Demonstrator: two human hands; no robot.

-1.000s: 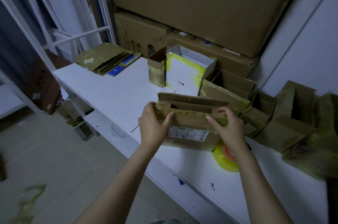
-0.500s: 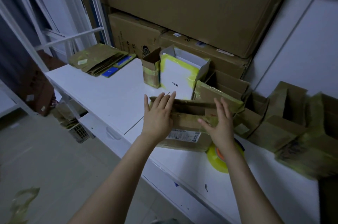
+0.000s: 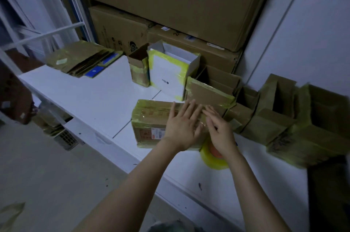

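Lying flat under left hand (image 3: 181, 127), taped box (image 3: 151, 118)

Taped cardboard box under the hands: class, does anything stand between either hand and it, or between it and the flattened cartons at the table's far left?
Nothing visible. The left hand and right hand rest directly on the taped box. Only table surface lies between it and the flattened cartons; the small open box stands further back.

The white counter (image 3: 91, 95) carries a pile of flattened cartons (image 3: 83, 60) at its far left end. Further along, a small open box (image 3: 139, 69) and a white box (image 3: 169, 75) stand side by side. Nearer the front edge lies a taped carton (image 3: 149, 118) with a yellow tape roll (image 3: 212, 159) just beside it. Open cartons (image 3: 265, 125) crowd the right end.
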